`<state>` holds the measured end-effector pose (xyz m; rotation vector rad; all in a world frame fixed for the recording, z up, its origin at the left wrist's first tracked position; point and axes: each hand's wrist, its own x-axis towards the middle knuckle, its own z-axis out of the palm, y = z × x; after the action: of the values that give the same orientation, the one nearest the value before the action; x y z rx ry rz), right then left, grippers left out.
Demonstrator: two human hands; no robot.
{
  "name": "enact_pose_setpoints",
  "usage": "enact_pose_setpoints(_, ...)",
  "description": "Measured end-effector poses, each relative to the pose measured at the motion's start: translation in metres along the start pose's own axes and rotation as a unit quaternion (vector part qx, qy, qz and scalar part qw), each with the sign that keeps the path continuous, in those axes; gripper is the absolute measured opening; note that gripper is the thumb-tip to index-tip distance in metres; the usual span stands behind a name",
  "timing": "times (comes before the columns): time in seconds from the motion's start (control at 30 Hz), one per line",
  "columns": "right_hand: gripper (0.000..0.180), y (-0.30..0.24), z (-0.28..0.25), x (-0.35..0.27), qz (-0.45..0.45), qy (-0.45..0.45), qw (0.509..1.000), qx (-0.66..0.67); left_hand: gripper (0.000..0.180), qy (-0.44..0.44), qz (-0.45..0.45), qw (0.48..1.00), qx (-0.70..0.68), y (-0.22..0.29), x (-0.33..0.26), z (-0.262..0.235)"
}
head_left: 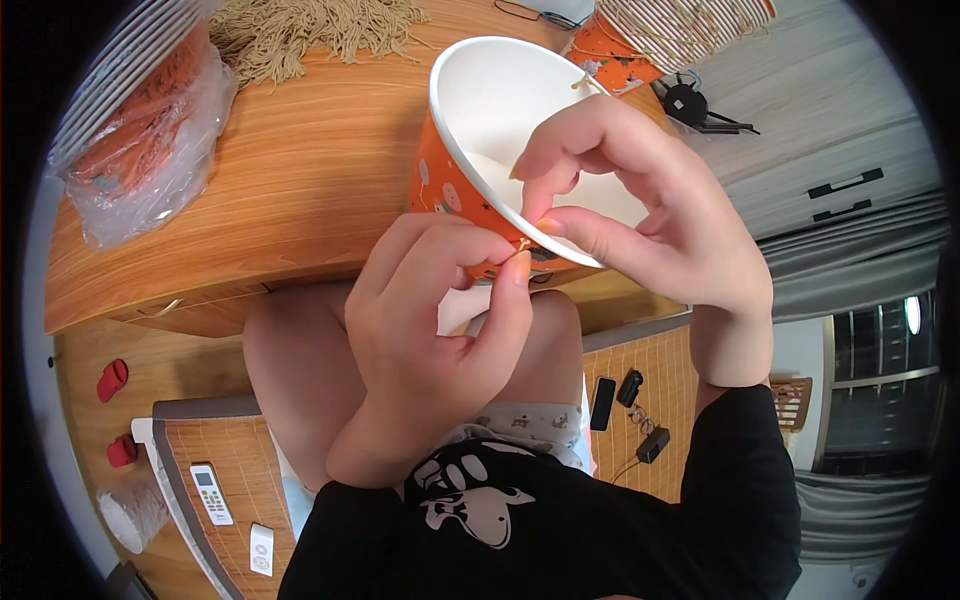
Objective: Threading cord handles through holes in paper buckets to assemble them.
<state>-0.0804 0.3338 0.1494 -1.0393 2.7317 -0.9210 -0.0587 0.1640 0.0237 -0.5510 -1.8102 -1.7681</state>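
Observation:
An orange paper bucket (427, 170) with a white inside and printed figures stands tilted toward me at the table's near edge. Outside its near rim, my left hand (430, 320) pinches the short end of a tan cord (524, 243) between thumb and forefinger. My right hand (660, 205) reaches over the rim from the right. Its thumb and forefinger come together at the inner wall, just opposite the cord; whatever lies between them is hidden. Another bit of tan cord (583, 82) shows at the bucket's far right rim.
A bundle of tan cords (310, 35) lies at the back of the wooden table (310, 150). Plastic-wrapped stacked buckets (150, 130) sit at the left, more stacked buckets (625, 60) at the back right. On the mat beside my legs are a phone (602, 403) and a remote control (210, 493).

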Motion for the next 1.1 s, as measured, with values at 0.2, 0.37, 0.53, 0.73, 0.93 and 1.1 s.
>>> enact_pose_setpoints(0.2,0.037,-0.009,0.006,-0.009,-0.051,0.115,0.99,-0.057,0.017,-0.022,-0.171,0.964,-0.202,0.01,-0.011,0.002)
enact_pose_setpoints(0.37,0.043,-0.022,0.025,-0.021,-0.08,0.232,0.964,-0.099,0.016,-0.041,-0.198,0.943,-0.263,0.005,-0.013,0.001)
enact_pose_setpoints(0.53,0.032,-0.047,0.059,-0.042,-0.019,0.211,0.935,-0.284,0.009,-0.099,-0.137,0.944,-0.284,-0.009,-0.013,-0.003)
enact_pose_setpoints(0.73,0.019,-0.023,0.107,-0.052,-0.037,0.365,0.865,-0.341,0.004,-0.086,-0.179,0.942,-0.271,-0.001,-0.005,-0.002)
enact_pose_setpoints(0.93,0.041,0.006,0.136,-0.061,-0.063,0.451,0.859,-0.233,0.005,-0.108,-0.177,0.948,-0.241,-0.005,0.0,-0.01)
enact_pose_setpoints(1.1,0.039,0.012,0.149,-0.058,-0.04,0.458,0.867,-0.191,0.006,-0.105,-0.171,0.948,-0.245,-0.003,-0.001,-0.01)
